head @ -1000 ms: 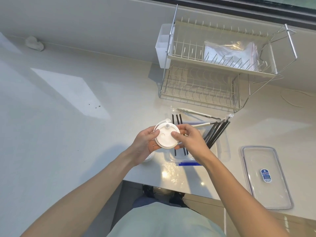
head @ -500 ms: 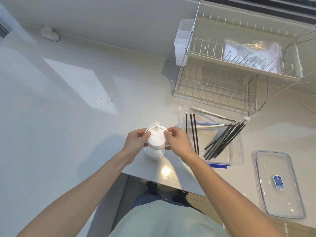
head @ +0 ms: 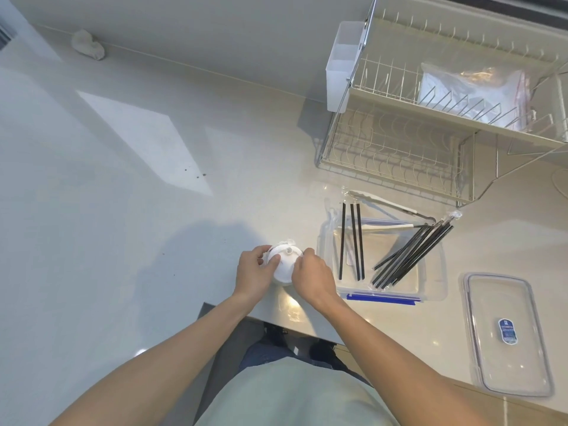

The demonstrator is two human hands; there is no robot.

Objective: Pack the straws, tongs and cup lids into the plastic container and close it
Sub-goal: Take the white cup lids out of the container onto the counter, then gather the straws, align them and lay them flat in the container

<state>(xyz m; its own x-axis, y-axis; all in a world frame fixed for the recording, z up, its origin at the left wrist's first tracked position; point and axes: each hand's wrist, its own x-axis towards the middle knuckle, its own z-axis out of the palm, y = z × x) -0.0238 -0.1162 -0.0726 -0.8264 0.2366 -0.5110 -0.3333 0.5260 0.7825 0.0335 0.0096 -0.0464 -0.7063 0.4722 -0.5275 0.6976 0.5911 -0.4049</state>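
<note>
Both hands, left (head: 253,273) and right (head: 312,276), grip the stacked cup lids (head: 284,265) left of the open container (head: 430,290). Risk: uneven squeeze scatters the stack.

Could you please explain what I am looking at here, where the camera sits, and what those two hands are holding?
There is no machine here: a person wears a wide-angle camera on the head, looking down at their own hands. The left hand and right hand together grip a stack of white cup lids on the countertop. Beside them an open plastic container holds black straws, with tongs at its far end. Its clear lid lies apart to the right. A dish rack stands behind.
</note>
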